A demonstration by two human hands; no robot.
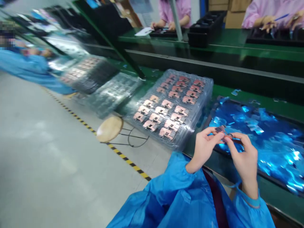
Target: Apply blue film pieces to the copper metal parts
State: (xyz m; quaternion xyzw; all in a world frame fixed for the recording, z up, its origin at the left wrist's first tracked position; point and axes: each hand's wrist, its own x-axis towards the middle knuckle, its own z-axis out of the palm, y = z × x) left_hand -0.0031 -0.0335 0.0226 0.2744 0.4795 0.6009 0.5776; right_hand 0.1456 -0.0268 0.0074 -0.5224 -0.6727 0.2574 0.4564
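Observation:
Both of my hands meet over the near left part of a black tray [209, 118] filled with blue film scraps [256, 125]. Between them is a small circuit board [220, 129] with a dark patch and copper-coloured parts. My left hand [205, 144] pinches it between thumb and fingers. My right hand [244, 155] grips its other side with thumb and index finger; fingertips hide part of the board. To the left, a stack of clear plastic trays [201, 114] carries rows of similar copper-coloured circuit boards [177, 117].
A round wooden stool [110, 129] stands by the bench's front edge. Further left are another clear tray [116, 91] and a stack of boards [90, 72], beside a co-worker in a blue sleeve [30, 61]. Two people in pink work across the bench, near black boxes [205, 28]. A slanted green post [109, 38] rises from the bench.

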